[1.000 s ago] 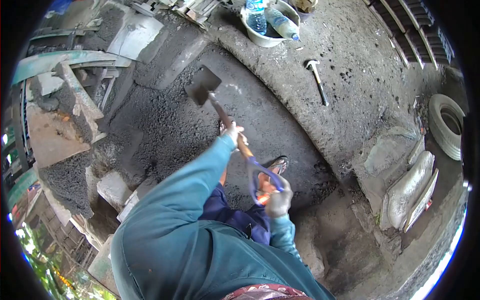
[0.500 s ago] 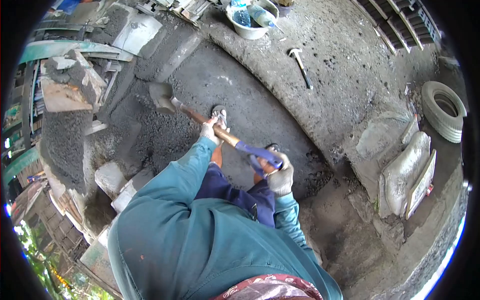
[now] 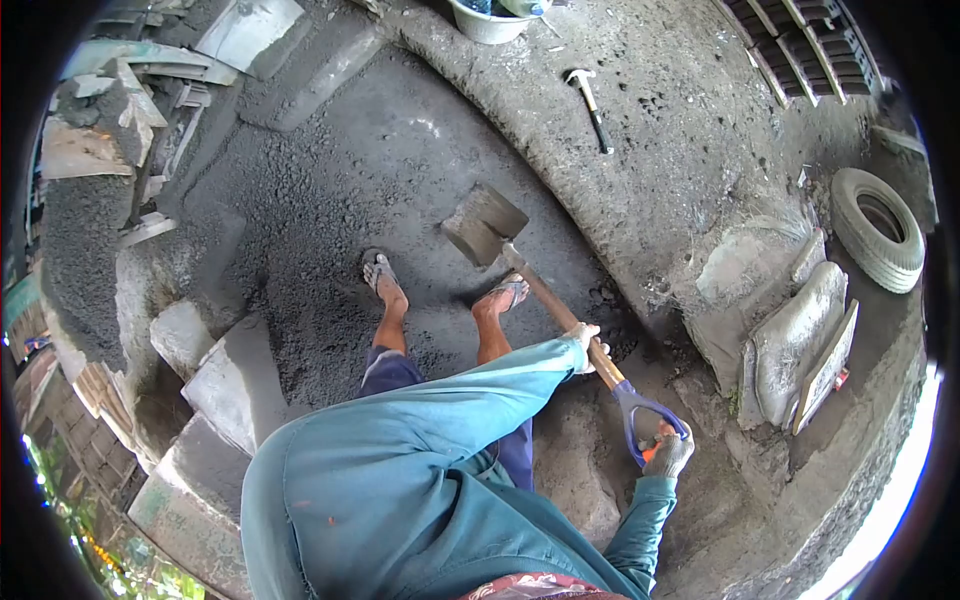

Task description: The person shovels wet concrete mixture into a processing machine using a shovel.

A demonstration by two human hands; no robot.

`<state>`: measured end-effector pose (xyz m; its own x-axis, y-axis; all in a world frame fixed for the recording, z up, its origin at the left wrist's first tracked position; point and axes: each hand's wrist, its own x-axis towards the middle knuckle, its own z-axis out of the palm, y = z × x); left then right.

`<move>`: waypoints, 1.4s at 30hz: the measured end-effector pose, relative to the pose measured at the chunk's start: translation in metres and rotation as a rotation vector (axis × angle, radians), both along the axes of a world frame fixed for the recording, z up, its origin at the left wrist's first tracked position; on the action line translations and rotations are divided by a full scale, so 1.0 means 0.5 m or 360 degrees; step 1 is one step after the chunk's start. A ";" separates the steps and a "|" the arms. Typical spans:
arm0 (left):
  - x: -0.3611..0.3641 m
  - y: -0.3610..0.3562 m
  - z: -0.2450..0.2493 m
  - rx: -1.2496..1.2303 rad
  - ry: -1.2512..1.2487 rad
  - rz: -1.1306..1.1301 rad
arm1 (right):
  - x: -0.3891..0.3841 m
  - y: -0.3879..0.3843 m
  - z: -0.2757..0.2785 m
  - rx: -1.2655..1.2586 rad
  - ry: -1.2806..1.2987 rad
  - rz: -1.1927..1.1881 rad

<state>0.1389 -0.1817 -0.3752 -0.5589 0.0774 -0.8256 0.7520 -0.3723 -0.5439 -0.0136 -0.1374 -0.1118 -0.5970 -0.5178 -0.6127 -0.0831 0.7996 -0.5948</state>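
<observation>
A shovel (image 3: 553,300) with a wooden shaft and blue D-shaped grip lies diagonally across the view. My left hand (image 3: 590,348), in a light glove, is closed round the lower shaft, just above the blue part. The gloved right hand (image 3: 668,452) is wrapped round the end of the D-grip. The flat metal blade (image 3: 485,225) is over the dark floor, ahead of my sandalled feet (image 3: 382,275); whether it touches the floor is unclear. Dark gravelly material (image 3: 300,220) spreads to the left of my feet.
A hammer (image 3: 592,110) lies on the raised ground beyond the floor edge. A basin (image 3: 490,25) holding bottles stands at the top. At right are a tire (image 3: 878,230) and stacked sacks (image 3: 800,340). Broken slabs (image 3: 235,385) lie on the left.
The shovel has swung from the left to the right, its blade now to the right of my left foot. Both hands have moved right with it and still hold it.
</observation>
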 end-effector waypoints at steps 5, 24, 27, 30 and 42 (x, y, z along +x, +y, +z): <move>0.310 0.000 -0.170 -0.0301 -0.0291 0.0237 | 0.263 -0.034 -0.182 0.0002 -0.0208 0.0214; 0.351 0.204 -0.068 -0.0070 0.0073 0.0415 | 0.247 0.147 -0.112 -0.0095 0.0076 0.0189; 0.219 0.206 -0.026 0.0018 0.0072 0.0113 | 0.148 0.187 -0.050 -0.0160 0.0147 0.0346; 0.224 0.212 -0.071 0.0011 -0.0055 0.0151 | 0.172 0.193 -0.120 -0.0054 0.0434 0.0356; 0.964 0.265 -0.138 -0.0709 -0.0716 0.0383 | 0.955 0.087 -0.455 -0.0029 -0.1079 0.0555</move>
